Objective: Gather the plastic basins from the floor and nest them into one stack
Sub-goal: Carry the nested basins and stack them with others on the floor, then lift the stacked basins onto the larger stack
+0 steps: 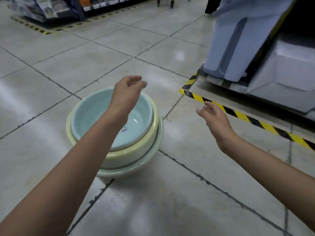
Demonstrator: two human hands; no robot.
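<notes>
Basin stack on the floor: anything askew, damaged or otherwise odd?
The stack nests unevenly: the blue basin and yellow basin sit shifted left of the pale green bottom basin. Nearby, the hazard tape looks scuffed at its corner.

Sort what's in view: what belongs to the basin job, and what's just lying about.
Job: blue basin, yellow basin, green basin, nested in one stack; left hand, right hand, both empty.
Lying about: striped floor tape, pale blue bin, store shelf.

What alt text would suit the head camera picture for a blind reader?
A blue basin sits nested in a cream basin, itself in a green basin, on a tiled floor. The left hand hovers open above them; the right hand hangs open beside them.
</notes>
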